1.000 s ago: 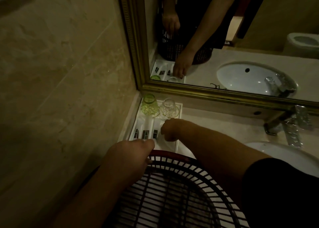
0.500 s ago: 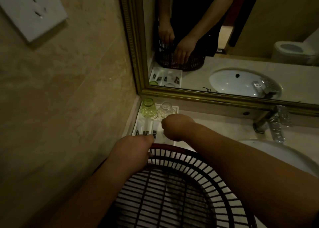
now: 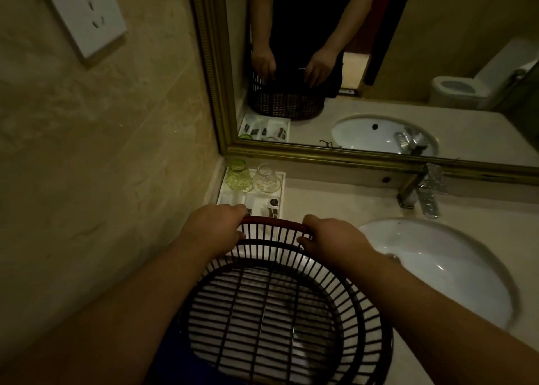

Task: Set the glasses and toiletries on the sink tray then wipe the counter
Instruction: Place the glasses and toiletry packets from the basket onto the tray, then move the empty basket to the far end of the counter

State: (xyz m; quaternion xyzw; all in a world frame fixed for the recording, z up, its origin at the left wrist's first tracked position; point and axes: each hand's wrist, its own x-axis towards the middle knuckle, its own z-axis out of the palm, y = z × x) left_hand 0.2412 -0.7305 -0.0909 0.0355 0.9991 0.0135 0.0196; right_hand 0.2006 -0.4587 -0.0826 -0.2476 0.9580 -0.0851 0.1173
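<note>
1. Left hand (image 3: 214, 228): fingers curled over left end of far rim of basket (image 3: 271, 303), gripping it.
2. Tray (image 3: 281, 184): just beyond basket's far rim.
3. Green glass (image 3: 239, 177), clear glass (image 3: 265, 179): side by side at tray's far end, beyond basket.
4. Toiletries (image 3: 273, 211): in tray, just beyond basket rim, partly hidden.
5. Right hand (image 3: 335, 238): gripping right end of same rim.
6. Sink basin (image 3: 437, 268): right of basket.

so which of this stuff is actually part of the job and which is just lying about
Job: tray, green glass, clear glass, toiletry packets, counter.
Just there: basket being held, basin, tap, mirror, wall socket.
</note>
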